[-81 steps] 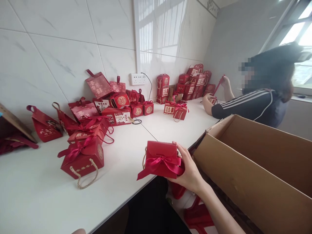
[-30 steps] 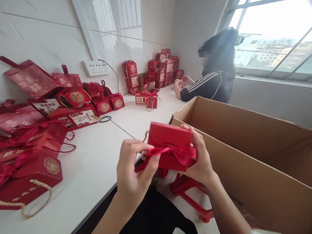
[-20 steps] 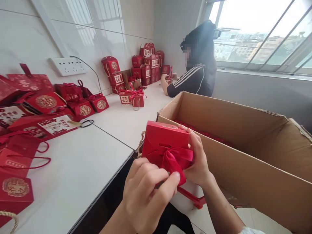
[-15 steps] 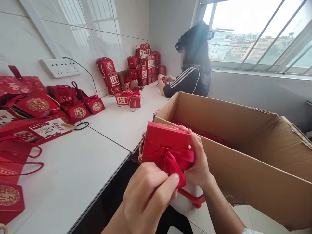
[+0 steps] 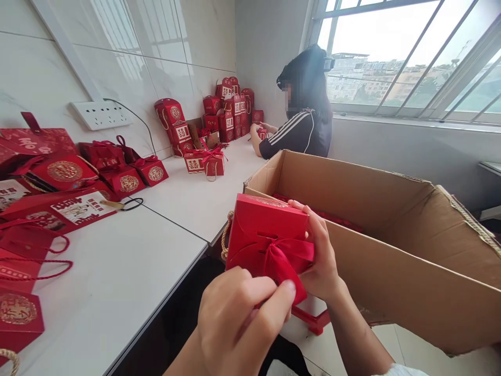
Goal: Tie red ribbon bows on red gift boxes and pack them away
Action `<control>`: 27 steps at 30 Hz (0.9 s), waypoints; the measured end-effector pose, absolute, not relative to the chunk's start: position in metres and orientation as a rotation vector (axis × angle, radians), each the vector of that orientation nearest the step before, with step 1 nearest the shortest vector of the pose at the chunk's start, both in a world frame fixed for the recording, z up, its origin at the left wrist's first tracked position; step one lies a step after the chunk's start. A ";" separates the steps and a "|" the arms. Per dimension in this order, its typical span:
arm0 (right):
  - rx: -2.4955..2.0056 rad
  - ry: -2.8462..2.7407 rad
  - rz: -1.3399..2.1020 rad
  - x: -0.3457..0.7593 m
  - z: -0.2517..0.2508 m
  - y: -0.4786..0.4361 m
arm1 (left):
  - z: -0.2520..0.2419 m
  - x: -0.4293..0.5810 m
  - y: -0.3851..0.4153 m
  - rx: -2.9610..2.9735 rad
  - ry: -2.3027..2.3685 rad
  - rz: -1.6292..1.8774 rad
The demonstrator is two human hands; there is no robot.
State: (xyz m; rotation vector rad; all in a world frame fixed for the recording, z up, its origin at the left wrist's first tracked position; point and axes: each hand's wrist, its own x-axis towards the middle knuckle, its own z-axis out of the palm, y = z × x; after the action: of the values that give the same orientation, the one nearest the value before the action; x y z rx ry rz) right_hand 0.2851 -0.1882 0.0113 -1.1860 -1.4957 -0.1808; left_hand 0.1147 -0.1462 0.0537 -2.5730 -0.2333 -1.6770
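Note:
A red gift box [image 5: 250, 230] with a gold rope handle [image 5: 226, 237] on its left side is held up in front of me, tilted. My right hand [image 5: 323, 256] grips it from the right, fingers along its upper edge. A red satin ribbon [image 5: 279, 261] is threaded through the box's front and gathered near the middle. My left hand [image 5: 245, 308] is closed, pinching the ribbon's hanging tail between thumb and fingers. Part of the box's lower front is hidden behind this hand.
A large open cardboard box [image 5: 383, 250] stands at the right with red items low inside. Red gift boxes [image 5: 125, 177] crowd the white table [image 5: 129, 271] at left, and more are stacked [image 5: 230, 112] at the back. A co-worker [image 5: 305, 115] sits at the far end. A red stool [image 5: 313, 319] stands below.
My left hand has shifted slightly right and down with the ribbon tail, which now reaches further out. The gift box stays nearly in place. The view has tilted a little.

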 end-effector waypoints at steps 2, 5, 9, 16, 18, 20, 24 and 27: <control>-1.153 -1.498 -0.169 0.285 0.011 -0.189 | 0.055 0.115 -0.149 -2.565 -0.235 -1.728; -1.125 -1.492 -0.146 0.285 0.010 -0.191 | 0.055 0.116 -0.152 -2.560 -0.242 -1.772; -1.134 -1.476 -0.127 0.285 0.010 -0.195 | 0.052 0.117 -0.153 -2.550 -0.231 -1.789; -1.131 -1.470 -0.109 0.285 0.009 -0.197 | 0.054 0.119 -0.154 -2.571 -0.244 -1.793; -1.140 -1.474 -0.114 0.285 0.009 -0.197 | 0.056 0.119 -0.154 -2.568 -0.243 -1.806; -1.140 -1.476 -0.123 0.285 0.010 -0.197 | 0.056 0.119 -0.155 -2.567 -0.245 -1.808; -1.133 -1.469 -0.132 0.284 0.009 -0.196 | 0.053 0.120 -0.156 -2.534 -0.248 -1.844; -1.162 -1.476 -0.146 0.286 0.009 -0.197 | 0.052 0.120 -0.148 -2.512 -0.350 -1.904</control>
State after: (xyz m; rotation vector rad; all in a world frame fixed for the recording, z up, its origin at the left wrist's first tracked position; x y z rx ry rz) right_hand 0.2856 -0.1967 0.0093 -1.1622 -1.4759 -0.1462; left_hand 0.1197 -0.1477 0.0518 -2.5118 -0.3501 -1.9037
